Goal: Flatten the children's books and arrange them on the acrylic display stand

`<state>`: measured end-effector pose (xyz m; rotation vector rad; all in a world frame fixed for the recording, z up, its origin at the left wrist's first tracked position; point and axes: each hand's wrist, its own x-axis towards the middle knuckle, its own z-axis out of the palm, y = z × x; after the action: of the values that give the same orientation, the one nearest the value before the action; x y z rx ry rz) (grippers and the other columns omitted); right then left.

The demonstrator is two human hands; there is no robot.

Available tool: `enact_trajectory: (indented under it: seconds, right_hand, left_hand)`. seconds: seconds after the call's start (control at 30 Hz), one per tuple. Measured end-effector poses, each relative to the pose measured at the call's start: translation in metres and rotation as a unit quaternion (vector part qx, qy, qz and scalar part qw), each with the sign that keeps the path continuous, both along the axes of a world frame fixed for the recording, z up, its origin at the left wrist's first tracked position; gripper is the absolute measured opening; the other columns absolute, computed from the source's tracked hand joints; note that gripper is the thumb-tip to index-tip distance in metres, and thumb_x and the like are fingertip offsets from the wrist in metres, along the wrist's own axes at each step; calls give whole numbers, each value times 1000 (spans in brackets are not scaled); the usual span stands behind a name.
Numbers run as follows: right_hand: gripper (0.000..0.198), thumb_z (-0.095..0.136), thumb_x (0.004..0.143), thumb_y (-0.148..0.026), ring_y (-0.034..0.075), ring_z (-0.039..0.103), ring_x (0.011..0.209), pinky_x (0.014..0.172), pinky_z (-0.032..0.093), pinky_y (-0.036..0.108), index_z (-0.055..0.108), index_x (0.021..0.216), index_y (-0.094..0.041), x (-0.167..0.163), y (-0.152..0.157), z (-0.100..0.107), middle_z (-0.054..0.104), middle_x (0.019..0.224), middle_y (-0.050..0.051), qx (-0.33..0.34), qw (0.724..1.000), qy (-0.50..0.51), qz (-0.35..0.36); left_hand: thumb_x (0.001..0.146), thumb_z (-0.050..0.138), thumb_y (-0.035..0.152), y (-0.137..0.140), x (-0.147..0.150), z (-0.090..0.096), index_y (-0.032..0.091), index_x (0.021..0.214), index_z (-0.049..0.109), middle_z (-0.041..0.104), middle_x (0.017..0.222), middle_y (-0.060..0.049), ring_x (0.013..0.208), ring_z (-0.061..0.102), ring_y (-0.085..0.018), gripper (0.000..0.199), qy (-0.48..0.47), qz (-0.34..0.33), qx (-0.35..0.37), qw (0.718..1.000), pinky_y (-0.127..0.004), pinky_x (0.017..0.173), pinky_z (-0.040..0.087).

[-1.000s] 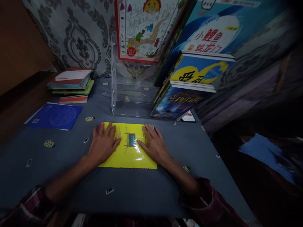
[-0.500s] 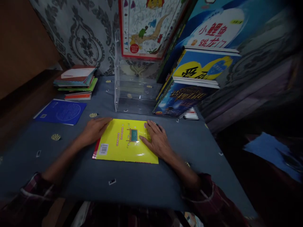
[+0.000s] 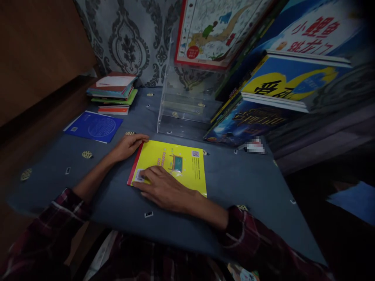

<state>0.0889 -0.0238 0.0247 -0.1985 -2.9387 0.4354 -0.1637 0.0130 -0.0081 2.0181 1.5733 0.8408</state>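
A yellow book with a red spine edge lies flat and closed on the table, its back cover with a barcode and QR code facing up. My left hand rests at its far left corner, fingers stretched out and touching the edge. Across the near left part of the cover lies my right hand, fingers apart, with the fingertips by the barcode at the red edge. Neither hand grips the book. Part of the cover is hidden under the right hand.
To the left lie a blue booklet and a stack of books. Behind the yellow book stands a clear tiered rack. Several upright books, including a dark blue book, fill its right side. A small pixelated item sits beside them.
My right hand has moved from the book's right side across to its near left part. My left hand stays by the far left corner. The camera view has shifted.
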Motion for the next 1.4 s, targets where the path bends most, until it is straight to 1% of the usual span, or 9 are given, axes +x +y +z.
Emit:
enact_trajectory:
  seconds: [0.07,0.17,0.4,0.53,0.77,0.9,1.0,1.23,1.4]
  right_hand:
    - [39,52,105,-37,26,51,111,99,46,43,58,140,-22,-13,-4,-1,62,121,12,12,1000,-19,10]
    - [40,53,104,-41,27,50,110,95,45,42,59,139,-23,-20,-2,-6,61,117,11,21,999,-26,8]
    - [36,51,105,-40,25,50,105,91,43,39,62,137,-29,-23,8,-10,60,112,8,9,1000,-27,-1]
    - [37,50,106,-39,24,51,100,88,43,40,61,139,-28,-27,15,-8,60,109,9,14,999,-32,-15]
    - [36,53,105,-38,24,50,96,87,44,39,62,139,-30,-32,32,-5,58,106,8,24,997,-45,-53]
    - [37,54,104,-38,24,49,98,87,44,39,62,139,-29,-35,44,-9,57,106,8,24,996,-42,-70]
    - [38,53,105,-37,24,49,98,88,44,39,60,141,-29,-37,54,-13,56,106,8,32,995,-36,-84]
    - [32,48,106,-36,25,49,101,87,44,39,64,132,-28,-45,75,-20,55,107,9,50,988,-22,-146]
    - [31,49,106,-36,27,50,102,86,46,40,64,129,-22,-50,79,-21,57,108,10,57,983,-16,-175]
  left_hand:
    - [97,42,37,-2,1,1,18,122,69,78,116,-7,111,70,-23,42,4,-1,5,1000,-38,101,52]
    - [97,42,35,-4,3,4,19,121,70,77,118,-6,110,70,-23,41,13,-3,10,1000,-37,101,52]
    - [98,41,35,-4,4,4,17,121,70,77,119,-8,112,70,-24,41,-2,-10,7,1000,-38,102,52]
    - [99,40,39,-4,2,2,18,124,68,77,118,-9,114,69,-24,43,-28,-11,-9,1000,-39,104,50]
    - [102,39,54,-7,3,5,17,135,59,76,120,-10,117,67,-26,54,-86,16,-17,996,-43,108,47]
    - [101,39,60,-9,5,6,16,137,56,72,128,-14,121,67,-27,59,-155,23,-51,986,-43,108,49]
    - [100,40,64,-8,5,3,17,138,54,69,133,-15,122,67,-27,62,-192,36,-67,978,-42,106,51]
    - [98,42,67,-6,6,-4,17,137,52,66,134,-17,122,67,-28,64,-237,55,-66,968,-44,105,51]
    - [99,42,64,-7,9,-2,15,137,51,66,133,-18,119,68,-26,62,-222,71,-53,971,-43,106,51]
